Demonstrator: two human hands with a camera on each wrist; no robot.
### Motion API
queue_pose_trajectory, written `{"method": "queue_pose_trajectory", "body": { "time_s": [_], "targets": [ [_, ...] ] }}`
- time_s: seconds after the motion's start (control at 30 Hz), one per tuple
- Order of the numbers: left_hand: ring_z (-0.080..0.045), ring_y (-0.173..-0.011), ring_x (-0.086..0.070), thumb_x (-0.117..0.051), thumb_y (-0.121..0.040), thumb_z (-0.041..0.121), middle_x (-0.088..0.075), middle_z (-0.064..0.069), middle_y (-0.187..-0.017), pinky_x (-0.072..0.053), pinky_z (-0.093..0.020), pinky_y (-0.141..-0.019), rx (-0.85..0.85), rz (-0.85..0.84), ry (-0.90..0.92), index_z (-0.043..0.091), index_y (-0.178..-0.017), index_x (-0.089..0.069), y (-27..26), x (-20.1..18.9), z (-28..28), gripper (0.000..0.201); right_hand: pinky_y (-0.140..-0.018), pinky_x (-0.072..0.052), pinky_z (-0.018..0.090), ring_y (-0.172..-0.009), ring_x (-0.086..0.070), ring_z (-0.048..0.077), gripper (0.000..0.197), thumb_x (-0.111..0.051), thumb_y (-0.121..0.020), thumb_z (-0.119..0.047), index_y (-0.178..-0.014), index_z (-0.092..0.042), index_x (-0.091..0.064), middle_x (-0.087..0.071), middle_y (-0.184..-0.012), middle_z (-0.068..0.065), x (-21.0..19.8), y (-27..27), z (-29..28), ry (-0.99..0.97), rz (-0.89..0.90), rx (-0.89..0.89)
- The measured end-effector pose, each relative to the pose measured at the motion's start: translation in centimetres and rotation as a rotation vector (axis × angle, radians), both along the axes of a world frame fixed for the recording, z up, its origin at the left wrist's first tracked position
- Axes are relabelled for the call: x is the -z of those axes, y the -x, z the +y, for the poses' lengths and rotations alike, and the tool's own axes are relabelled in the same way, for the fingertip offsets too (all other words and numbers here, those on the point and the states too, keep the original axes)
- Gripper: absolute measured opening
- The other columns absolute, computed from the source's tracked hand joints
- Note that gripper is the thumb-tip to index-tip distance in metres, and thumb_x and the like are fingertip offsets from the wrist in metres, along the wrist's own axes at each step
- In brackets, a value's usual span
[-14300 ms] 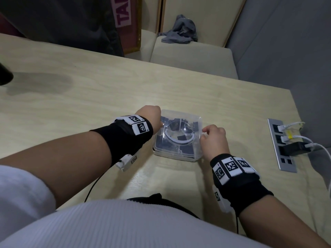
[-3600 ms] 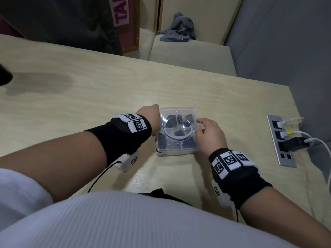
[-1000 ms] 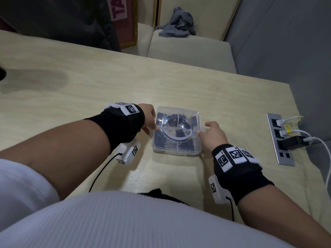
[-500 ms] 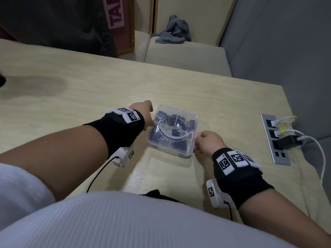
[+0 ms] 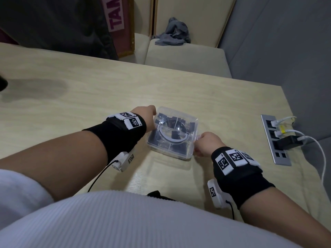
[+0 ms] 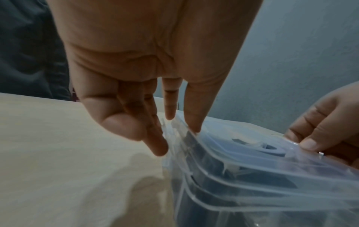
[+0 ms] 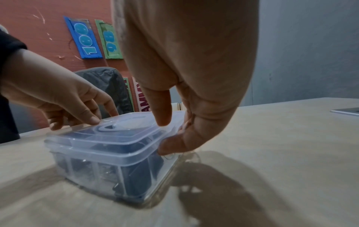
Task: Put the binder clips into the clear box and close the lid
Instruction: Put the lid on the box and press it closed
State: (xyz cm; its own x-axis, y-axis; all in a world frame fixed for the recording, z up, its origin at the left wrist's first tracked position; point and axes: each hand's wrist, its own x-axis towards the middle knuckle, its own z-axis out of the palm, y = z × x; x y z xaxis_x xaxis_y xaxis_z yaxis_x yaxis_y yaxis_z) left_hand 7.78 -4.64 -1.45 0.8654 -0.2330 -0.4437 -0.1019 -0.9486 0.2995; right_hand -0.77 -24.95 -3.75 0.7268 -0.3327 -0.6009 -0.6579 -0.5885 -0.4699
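Note:
The clear box (image 5: 172, 136) sits on the wooden table (image 5: 89, 97), turned at a slant, with its lid down on it. Black binder clips (image 5: 176, 134) show through the plastic. My left hand (image 5: 148, 115) holds the far left side: in the left wrist view the left hand (image 6: 174, 132) has its thumb on the lid's rim and its fingers at the side tab of the clear box (image 6: 252, 176). My right hand (image 5: 204, 144) pinches the near right edge. In the right wrist view the right hand (image 7: 167, 133) has one finger on the lid and the thumb under the rim of the clear box (image 7: 108, 156).
A metal socket panel (image 5: 275, 142) with white cables and a black adapter is set into the table at the right. A dark object (image 5: 2, 85) pokes in at the left edge. Beyond the table stands a cushioned bench with a grey cloth (image 5: 173, 33).
The box has been turned from square-on to a slant over the last second. My right hand slid to its near right edge and my left hand to its far left side.

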Motion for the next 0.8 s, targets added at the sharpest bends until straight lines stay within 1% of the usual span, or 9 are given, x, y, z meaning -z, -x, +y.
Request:
{"method": "queue_pose_trajectory", "body": {
  "time_s": [0.1, 0.23, 0.3, 0.37, 0.43, 0.5, 0.6, 0.7, 0.8],
  "targets": [
    [-0.028, -0.095, -0.065, -0.068, -0.084, 0.022, -0.067, -0.010, -0.106, -0.046, -0.030, -0.068, 0.001, 0.010, -0.018, 0.017, -0.130, -0.046, -0.1, 0.0, -0.2, 0.051, -0.085, -0.056, 0.050, -0.088, -0.069, 0.039, 0.020, -0.053, -0.081, 0.001, -0.090, 0.009, -0.069, -0.072, -0.092, 0.025, -0.1, -0.3, 0.2, 0.045, 0.034, -0.043],
    [-0.028, -0.101, -0.062, -0.069, -0.083, 0.023, -0.065, -0.008, -0.113, -0.046, -0.030, -0.072, 0.041, -0.020, -0.046, 0.016, -0.130, -0.047, -0.4, 0.2, -0.4, 0.053, -0.083, -0.056, 0.050, -0.088, -0.068, 0.039, 0.020, -0.049, -0.084, -0.004, -0.091, 0.006, -0.064, -0.070, -0.093, 0.024, 0.0, -0.4, 0.3, 0.056, 0.022, -0.025],
    [-0.028, -0.105, -0.062, -0.067, -0.084, 0.024, -0.064, -0.008, -0.117, -0.045, -0.029, -0.074, 0.054, -0.026, -0.071, 0.014, -0.129, -0.051, -0.5, 0.1, -0.5, 0.049, -0.082, -0.057, 0.049, -0.086, -0.069, 0.038, 0.020, -0.048, -0.084, -0.008, -0.091, 0.004, -0.063, -0.071, -0.093, 0.023, -0.1, -0.3, 0.3, 0.045, 0.002, -0.002],
    [-0.028, -0.101, -0.063, -0.063, -0.088, 0.024, -0.065, -0.011, -0.118, -0.043, -0.029, -0.072, 0.062, -0.034, -0.111, 0.009, -0.125, -0.058, -0.5, -0.1, -0.8, 0.040, -0.082, -0.056, 0.044, -0.089, -0.068, 0.034, 0.025, -0.046, -0.087, -0.013, -0.104, 0.000, -0.059, -0.069, -0.101, 0.018, -0.2, 0.0, 0.4, 0.047, -0.020, 0.005],
    [-0.025, -0.090, -0.059, -0.059, -0.091, 0.022, -0.066, -0.012, -0.118, -0.041, -0.028, -0.070, 0.066, -0.040, -0.140, 0.008, -0.122, -0.063, -0.5, -0.2, -1.0, 0.034, -0.080, -0.049, 0.033, -0.098, -0.063, 0.030, 0.035, -0.044, -0.091, -0.013, -0.125, -0.005, -0.049, -0.063, -0.114, 0.013, -0.2, 0.4, 0.5, 0.050, -0.053, -0.007],
    [-0.025, -0.086, -0.057, -0.058, -0.092, 0.021, -0.067, -0.011, -0.117, -0.041, -0.028, -0.069, 0.070, -0.048, -0.156, 0.007, -0.120, -0.064, -0.4, -0.2, -1.1, 0.032, -0.078, -0.044, 0.030, -0.102, -0.060, 0.027, 0.044, -0.041, -0.090, -0.010, -0.134, -0.015, -0.043, -0.061, -0.120, 0.009, -0.1, 0.6, 0.8, 0.021, -0.106, -0.035],
    [-0.023, -0.083, -0.056, -0.062, -0.089, 0.021, -0.068, -0.011, -0.114, -0.042, -0.028, -0.068, 0.078, -0.055, -0.169, 0.007, -0.118, -0.065, -0.3, -0.1, -0.9, 0.032, -0.078, -0.048, 0.032, -0.097, -0.061, 0.026, 0.047, -0.041, -0.087, -0.009, -0.131, -0.023, -0.046, -0.062, -0.118, 0.008, 0.3, 0.6, 1.0, -0.006, -0.170, -0.080],
    [-0.023, -0.081, -0.053, -0.066, -0.087, 0.025, -0.068, -0.012, -0.113, -0.042, -0.028, -0.068, 0.078, -0.049, -0.155, 0.006, -0.117, -0.065, -0.3, -0.3, -0.7, 0.036, -0.077, -0.046, 0.030, -0.095, -0.060, 0.023, 0.048, -0.040, -0.087, -0.007, -0.130, -0.025, -0.048, -0.062, -0.119, 0.006, -0.1, 0.6, 1.0, -0.026, -0.200, -0.067],
    [-0.023, -0.081, -0.051, -0.067, -0.087, 0.027, -0.066, -0.011, -0.109, -0.041, -0.028, -0.069, 0.084, -0.034, -0.156, 0.005, -0.118, -0.064, -0.3, -0.6, -0.6, 0.038, -0.080, -0.046, 0.029, -0.099, -0.059, 0.024, 0.048, -0.038, -0.093, -0.010, -0.139, -0.024, -0.043, -0.062, -0.123, 0.005, -0.4, 0.8, 0.8, -0.032, -0.213, -0.038]
  ]
}}
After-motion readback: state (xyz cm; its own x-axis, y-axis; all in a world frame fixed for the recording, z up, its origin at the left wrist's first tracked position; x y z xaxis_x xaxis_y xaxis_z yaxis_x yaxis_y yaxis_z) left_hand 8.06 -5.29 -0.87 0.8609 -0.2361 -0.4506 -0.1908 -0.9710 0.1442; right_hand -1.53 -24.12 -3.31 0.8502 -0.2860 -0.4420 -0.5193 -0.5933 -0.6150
